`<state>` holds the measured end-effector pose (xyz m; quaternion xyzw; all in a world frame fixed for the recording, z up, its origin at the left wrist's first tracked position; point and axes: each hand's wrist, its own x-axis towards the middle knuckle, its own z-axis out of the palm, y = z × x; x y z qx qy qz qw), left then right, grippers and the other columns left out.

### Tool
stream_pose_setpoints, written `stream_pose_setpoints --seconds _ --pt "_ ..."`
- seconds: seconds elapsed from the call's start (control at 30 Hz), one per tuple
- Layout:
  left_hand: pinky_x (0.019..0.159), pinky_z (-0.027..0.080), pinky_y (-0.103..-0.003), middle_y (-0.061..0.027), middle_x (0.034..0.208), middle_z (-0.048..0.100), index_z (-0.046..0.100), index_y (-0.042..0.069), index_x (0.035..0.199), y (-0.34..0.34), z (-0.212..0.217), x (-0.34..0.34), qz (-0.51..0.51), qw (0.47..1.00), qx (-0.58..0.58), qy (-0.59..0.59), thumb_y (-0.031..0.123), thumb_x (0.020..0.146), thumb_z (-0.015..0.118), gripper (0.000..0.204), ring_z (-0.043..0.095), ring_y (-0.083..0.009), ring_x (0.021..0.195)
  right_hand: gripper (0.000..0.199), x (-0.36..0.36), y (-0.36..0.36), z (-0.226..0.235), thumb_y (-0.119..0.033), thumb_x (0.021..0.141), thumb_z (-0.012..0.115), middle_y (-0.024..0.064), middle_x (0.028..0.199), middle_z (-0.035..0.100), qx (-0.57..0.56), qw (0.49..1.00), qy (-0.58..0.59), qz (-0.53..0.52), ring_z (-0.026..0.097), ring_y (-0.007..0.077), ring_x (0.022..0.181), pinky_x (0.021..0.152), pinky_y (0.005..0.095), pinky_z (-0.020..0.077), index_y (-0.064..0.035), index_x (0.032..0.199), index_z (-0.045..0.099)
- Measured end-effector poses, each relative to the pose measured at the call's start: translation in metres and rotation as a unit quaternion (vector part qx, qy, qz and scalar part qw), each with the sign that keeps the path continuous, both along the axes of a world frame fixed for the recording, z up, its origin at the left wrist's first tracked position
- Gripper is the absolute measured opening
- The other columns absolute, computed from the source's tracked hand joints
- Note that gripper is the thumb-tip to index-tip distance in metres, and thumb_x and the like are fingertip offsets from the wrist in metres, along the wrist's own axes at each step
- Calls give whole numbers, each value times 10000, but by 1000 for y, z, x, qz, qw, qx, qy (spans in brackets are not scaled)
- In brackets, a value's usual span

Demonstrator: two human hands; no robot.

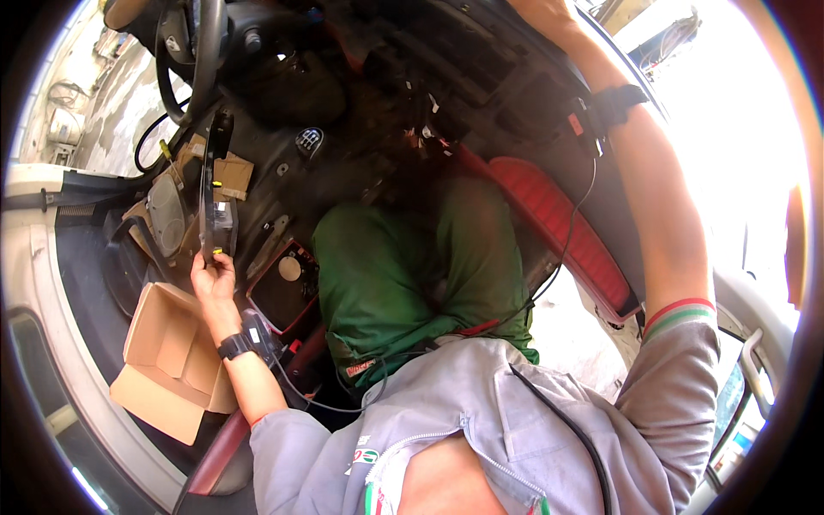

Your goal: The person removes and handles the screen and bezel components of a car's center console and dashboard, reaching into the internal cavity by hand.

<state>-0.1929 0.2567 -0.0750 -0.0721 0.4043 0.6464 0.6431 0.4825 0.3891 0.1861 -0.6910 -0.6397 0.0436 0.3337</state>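
Note:
My left hand (213, 279) pinches the lower end of a long, narrow dark trim strip (207, 202) that has small yellow clips along it. The strip stands nearly upright in the picture, its far end close to the steering wheel (209, 56). My right arm stretches up along the door on the right, and my right hand (542, 10) is cut off by the top edge, so its fingers are hidden. A dark band with a wired device (592, 120) is strapped to my right wrist; a similar device (257, 336) sits on the left one.
An open cardboard box (176, 369) lies beside my left forearm. A round grey speaker (166, 210) and cardboard pieces (233, 174) are beyond it. A gear knob (310, 142) rises ahead of my knees. The red-padded door (566, 232) stands to the right. Thin cables run from both wrists.

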Motion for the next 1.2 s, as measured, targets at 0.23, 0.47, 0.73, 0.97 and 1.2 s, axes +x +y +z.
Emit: stream_pose_setpoints --seconds 0.23,0.47,0.73,0.97,1.2 --pt "733 588 -356 -145 1171 736 672 -2 1175 -72 32 35 -52 993 105 -34 166 1019 552 259 662 -250 862 290 12 2 -6 -259 840 678 210 942 757 53 998 -42 -17 738 317 930 847 440 568 -20 974 774" --pt "705 561 -364 -128 1068 748 674 28 1152 -137 54 76 -114 981 147 -51 141 957 646 227 695 -240 869 292 -3 -6 -1 -273 850 690 195 849 749 201 978 26 -41 730 341 819 794 436 574 6 902 760" --pt "1067 517 -414 -185 1286 695 549 -100 1384 -172 113 88 -149 958 181 162 130 772 708 673 684 -319 1148 610 -71 -112 5 -515 987 638 142 1284 663 -61 908 368 193 644 256 1155 932 378 539 -12 1331 622" --pt "1023 530 -335 -145 1208 742 645 -47 1337 -158 173 102 -291 906 219 215 159 662 785 720 715 -240 1078 639 -75 -199 0 -539 979 621 134 1159 709 -146 705 664 203 711 271 985 899 431 590 -13 1341 595" --pt "1025 512 -312 -113 1199 740 653 -55 1315 -99 191 107 -420 826 254 275 144 660 809 702 701 -203 1069 621 -37 -293 -17 -331 859 807 62 1100 681 -261 788 544 123 640 129 957 827 297 544 2 1340 596"
